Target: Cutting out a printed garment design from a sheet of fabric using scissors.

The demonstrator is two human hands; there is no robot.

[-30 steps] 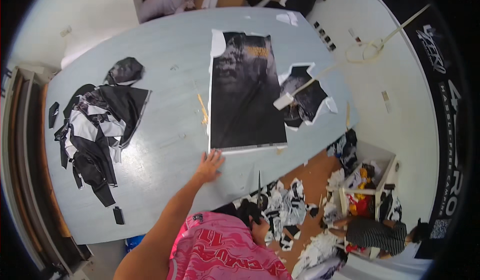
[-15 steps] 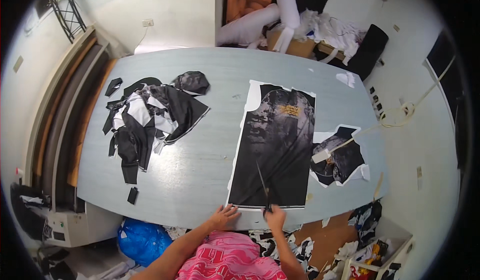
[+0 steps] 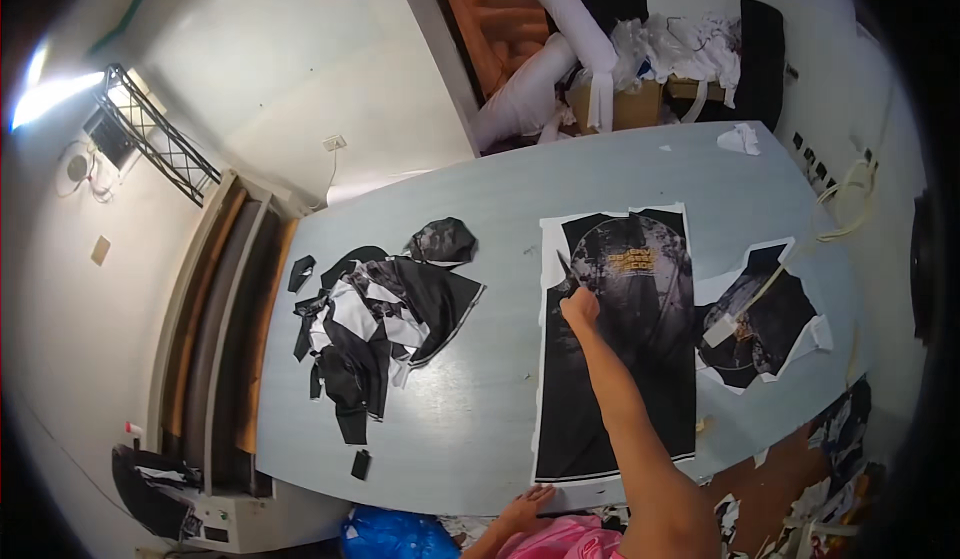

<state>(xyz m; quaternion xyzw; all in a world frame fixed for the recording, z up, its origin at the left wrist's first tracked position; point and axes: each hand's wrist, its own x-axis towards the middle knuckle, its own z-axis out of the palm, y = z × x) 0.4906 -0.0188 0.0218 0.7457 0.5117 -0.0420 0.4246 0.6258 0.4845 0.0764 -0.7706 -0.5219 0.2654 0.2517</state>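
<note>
A large black printed fabric panel (image 3: 650,339) with a grey mottled upper part and yellow lettering lies flat on the pale blue table (image 3: 470,429). White margin shows along its left side and top. My right hand (image 3: 580,306) grips dark scissors (image 3: 565,267) over the panel's upper left, their blades pointing away from me toward the white margin. Down at the table's near edge, my left hand (image 3: 527,505) rests flat beside the panel's lower left corner, fingers stretched out and holding nothing.
Cut black, white and grey fabric pieces (image 3: 380,319) are heaped on the left. Another printed piece (image 3: 765,314) with a white border lies right of the panel, a pale cord and white block across it. Fabric rolls (image 3: 215,339) stand left. A blue bag (image 3: 400,534) sits below.
My right hand has carried the scissors from the panel's bottom edge up to its upper left. The left hand stays at the near edge. The view has shifted and tilted.
</note>
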